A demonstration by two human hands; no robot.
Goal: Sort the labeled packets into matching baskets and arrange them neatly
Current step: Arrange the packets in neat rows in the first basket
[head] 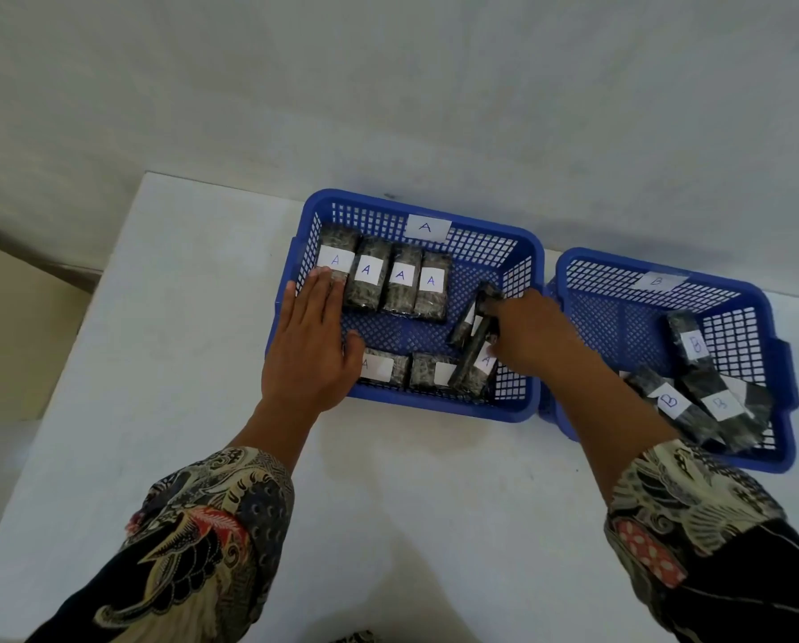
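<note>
Right hand (527, 336) grips tilted packet (474, 345)

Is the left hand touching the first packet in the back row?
Touching. In the head view, the left hand's fingertips lie flat on the lower end of the leftmost A packet.

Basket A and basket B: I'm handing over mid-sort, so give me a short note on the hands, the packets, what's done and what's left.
Left hand: open, flat over basket A's left edge, touching the first of four A packets lined up along the back.
Right hand: grips a tilted packet inside basket A; its label is hidden.
Done: back row neat; more A packets lie loose in front.
Basket B: three B packets in a loose pile.
Left: line up A's front packets, then tidy B.
</note>
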